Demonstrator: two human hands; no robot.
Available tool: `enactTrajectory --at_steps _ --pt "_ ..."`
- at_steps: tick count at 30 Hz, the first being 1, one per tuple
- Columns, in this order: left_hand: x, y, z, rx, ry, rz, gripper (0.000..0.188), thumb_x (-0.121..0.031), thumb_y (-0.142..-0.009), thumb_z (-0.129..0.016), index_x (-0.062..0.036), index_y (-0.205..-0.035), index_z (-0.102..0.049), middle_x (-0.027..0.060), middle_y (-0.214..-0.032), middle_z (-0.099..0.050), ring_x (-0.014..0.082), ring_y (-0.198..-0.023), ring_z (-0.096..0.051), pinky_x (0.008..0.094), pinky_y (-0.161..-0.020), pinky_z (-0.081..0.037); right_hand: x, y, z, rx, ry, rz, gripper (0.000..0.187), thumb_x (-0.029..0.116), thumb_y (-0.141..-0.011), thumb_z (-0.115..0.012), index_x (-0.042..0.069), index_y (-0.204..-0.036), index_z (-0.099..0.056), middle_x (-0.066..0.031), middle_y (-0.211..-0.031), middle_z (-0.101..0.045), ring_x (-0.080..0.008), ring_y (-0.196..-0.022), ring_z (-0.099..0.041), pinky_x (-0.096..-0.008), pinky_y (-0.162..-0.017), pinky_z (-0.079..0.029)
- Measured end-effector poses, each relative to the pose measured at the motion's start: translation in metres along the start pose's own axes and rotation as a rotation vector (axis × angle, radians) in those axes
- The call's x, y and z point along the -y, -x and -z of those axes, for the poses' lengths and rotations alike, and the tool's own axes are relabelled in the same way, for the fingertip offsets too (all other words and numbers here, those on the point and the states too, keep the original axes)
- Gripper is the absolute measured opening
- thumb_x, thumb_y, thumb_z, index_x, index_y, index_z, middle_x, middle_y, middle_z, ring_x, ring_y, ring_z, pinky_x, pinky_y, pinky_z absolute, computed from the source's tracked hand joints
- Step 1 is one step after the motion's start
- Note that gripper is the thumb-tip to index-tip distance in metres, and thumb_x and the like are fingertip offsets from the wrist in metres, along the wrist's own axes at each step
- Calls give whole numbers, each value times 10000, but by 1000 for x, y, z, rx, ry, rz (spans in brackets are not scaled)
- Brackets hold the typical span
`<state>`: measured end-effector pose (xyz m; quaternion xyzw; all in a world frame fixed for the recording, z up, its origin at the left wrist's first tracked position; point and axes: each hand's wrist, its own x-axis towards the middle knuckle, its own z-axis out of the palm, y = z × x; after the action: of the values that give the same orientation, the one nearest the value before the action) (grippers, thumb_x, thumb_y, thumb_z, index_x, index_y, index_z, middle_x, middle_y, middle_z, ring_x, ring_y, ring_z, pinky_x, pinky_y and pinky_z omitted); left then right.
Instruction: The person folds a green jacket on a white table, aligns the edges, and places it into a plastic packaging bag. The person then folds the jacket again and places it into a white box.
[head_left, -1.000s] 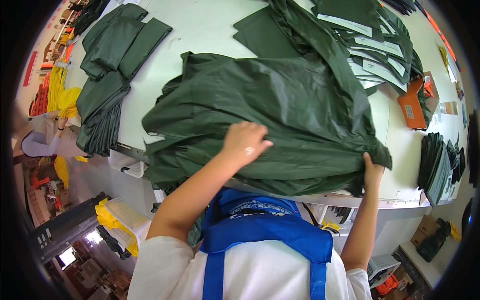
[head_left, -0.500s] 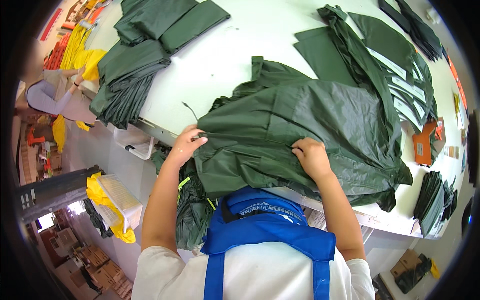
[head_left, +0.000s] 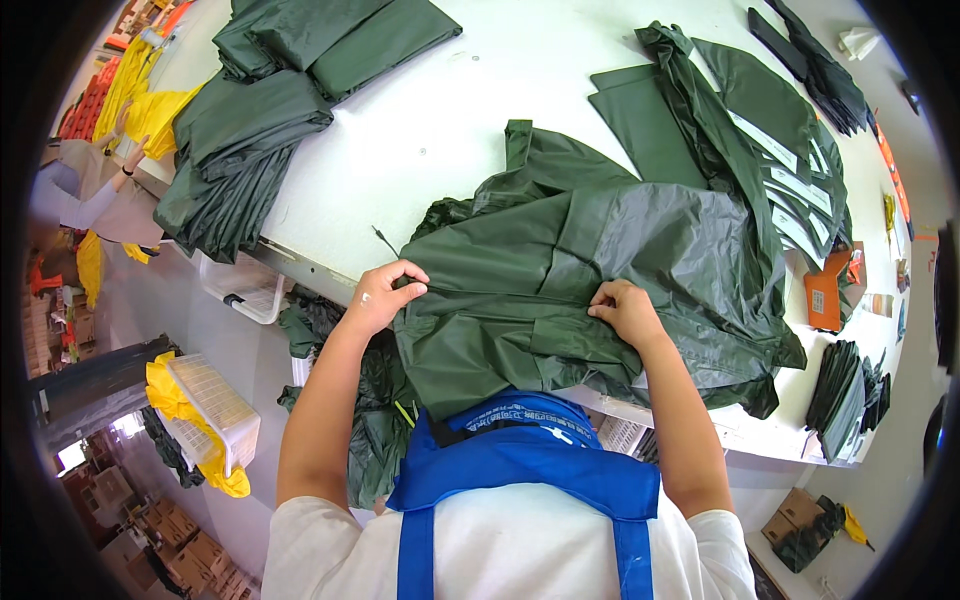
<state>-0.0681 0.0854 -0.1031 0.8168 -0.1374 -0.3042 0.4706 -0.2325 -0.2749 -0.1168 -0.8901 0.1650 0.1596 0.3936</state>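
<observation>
L hand and R hand grip: each pinches the shiny, dark-green fabric garment, lying at near edge of white, flat worktop; even tension btwn hands should keep it w/o wrinkles.

Landmark: orange box. Small pale label on its side, print illegible. Beyond the box, stacked green pieces carry white strips, print too small. Left of and below the box, blue apron bears pale lettering, blurred.
</observation>
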Motion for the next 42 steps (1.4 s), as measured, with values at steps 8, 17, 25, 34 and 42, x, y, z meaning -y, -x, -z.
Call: enactTrajectory --at_steps 8,17,25,34,42 --pt "-1 -7 0 -15 -176 -5 287 -106 -781 -714 -97 -959 -489 15 -663 -483 111 -579 -414 290 -533 -350 1 -4 -6 -34 46 -26 199 129 -694 -765 44 -808 -627 -110 -768 -583 -282 -732 -591 -382 -674 -469" --pt "-38 -23 9 207 -409 150 396 -97 -762 -714 -101 -1065 -460 41 -821 -535 168 -720 -513 307 -666 -418 -11 1 12 11 2 137 247 169 -745 -751 40 -900 -609 -141 -867 -630 -298 -806 -622 -388 -725 -494" --pt "-86 -120 -30 -82 -513 -128 370 -285 -849 -653 26 -1043 -598 167 -931 -628 289 -937 -592 349 -867 -454 -142 -76 224 -1020 448 -349 628 495 -830 -630 0 -1207 -548 -212 -1235 -556 -362 -1168 -510 -438 -961 -398" --pt "-168 -114 69 -416 289 -84 621 -263 -886 -659 70 -1349 -414 153 -1280 -538 214 -1184 -503 340 -1029 -366 -147 -21 339 -1020 -445 79 276 248 -912 -592 7 -1033 -649 -73 -1010 -654 -183 -966 -574 -314 -882 -425" --pt "-207 -25 163 -262 558 -301 256 -158 -983 -504 -78 -1225 -479 73 -1155 -565 169 -1053 -573 315 -903 -472 -61 170 274 -1139 -1507 151 537 448 -985 -413 12 -1283 -510 -138 -1282 -558 -283 -1172 -537 -441 -1019 -425"
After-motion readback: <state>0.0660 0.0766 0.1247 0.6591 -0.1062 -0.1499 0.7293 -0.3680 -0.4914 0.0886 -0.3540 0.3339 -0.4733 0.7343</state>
